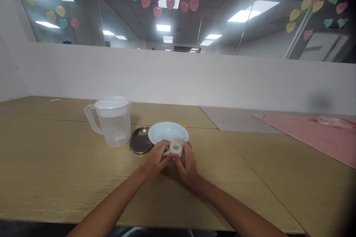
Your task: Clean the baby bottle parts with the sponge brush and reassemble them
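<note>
Between my two hands, over the middle of the table, is a small white bottle-like container with a clear domed cap point(176, 146); its lower part is hidden by my fingers. My left hand point(158, 156) is closed around its left side, the thumb at the front. On the other side my right hand point(188, 163) grips it, the two thumbs almost meeting. Just behind my hands lies a white oval plate point(167, 129). A round, shallow metal dish point(141, 140) rests beside the plate, to the left of it.
Farther left stands a translucent plastic pitcher point(116, 124) with a white lid and handle. The wooden table point(69, 177) meets a white wall point(167, 77) with windows above. A pink board point(314, 133) and a grey sheet point(244, 120) lie at the right.
</note>
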Tool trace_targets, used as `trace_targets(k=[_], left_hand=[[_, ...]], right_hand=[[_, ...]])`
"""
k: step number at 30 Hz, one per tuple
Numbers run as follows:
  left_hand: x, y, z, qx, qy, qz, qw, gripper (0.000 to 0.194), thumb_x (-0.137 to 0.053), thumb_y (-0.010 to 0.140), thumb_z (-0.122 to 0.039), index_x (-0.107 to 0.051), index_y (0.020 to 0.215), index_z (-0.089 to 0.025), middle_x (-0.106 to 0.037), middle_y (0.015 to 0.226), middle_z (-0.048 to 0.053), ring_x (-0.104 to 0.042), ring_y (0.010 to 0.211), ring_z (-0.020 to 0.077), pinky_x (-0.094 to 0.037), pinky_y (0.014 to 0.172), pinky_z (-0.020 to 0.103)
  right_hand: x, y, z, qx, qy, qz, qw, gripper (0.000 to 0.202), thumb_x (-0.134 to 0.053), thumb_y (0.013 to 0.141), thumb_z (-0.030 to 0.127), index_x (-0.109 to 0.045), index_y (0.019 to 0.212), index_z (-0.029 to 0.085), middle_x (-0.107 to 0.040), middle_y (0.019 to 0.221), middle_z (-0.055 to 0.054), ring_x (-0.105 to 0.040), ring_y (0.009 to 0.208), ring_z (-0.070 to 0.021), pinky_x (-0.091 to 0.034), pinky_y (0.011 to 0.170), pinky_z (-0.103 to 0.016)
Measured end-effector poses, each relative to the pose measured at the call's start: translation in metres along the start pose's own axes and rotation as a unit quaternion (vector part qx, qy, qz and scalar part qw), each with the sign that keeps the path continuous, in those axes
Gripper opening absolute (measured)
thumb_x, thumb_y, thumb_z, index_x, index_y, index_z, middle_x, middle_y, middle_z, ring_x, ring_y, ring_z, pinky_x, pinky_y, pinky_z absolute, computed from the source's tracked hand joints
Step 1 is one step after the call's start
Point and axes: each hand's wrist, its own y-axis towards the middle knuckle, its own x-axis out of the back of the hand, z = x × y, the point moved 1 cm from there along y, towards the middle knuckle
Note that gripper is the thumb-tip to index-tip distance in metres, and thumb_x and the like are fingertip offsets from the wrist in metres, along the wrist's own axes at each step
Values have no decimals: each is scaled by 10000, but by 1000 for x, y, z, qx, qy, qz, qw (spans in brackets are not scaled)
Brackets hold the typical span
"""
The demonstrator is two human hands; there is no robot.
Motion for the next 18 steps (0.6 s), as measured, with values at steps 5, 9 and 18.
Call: trace_targets(k=[5, 9, 18], left_hand=[[4, 2, -2, -2, -38, 8, 999, 345, -437, 885, -463, -527, 1048, -172, -566, 1047, 87, -503, 966, 215, -388, 872, 345], [4, 2, -2, 5, -35, 8, 999, 355, -437, 879, -473, -537, 1039, -172, -557, 1075, 96, -498, 990, 224, -387, 893, 356], [-2, -2, 2, 14, 13, -13, 1000, 416, -445, 871, -466, -483, 1153, -163, -577, 1076, 107, -520, 965, 233, -399, 870, 373]], right_hand=[[2, 1, 0, 8, -9, 22, 1000, 449, -389, 882, 308, -338, 1308, 173, -599, 1077, -99, -548, 1032, -247, -243, 1053, -535], [2, 1, 1, 10, -4, 20, 1000, 433, -384, 876, 297, -343, 1288, 171, -581, 1084, -100, -534, 1034, -245, -238, 1050, -533], [2, 7, -4, 26, 17, -1, 1000, 478, -409, 835, 369, -381, 1273, 179, -553, 1110, -106, -502, 1052, -272, -259, 1017, -554]])
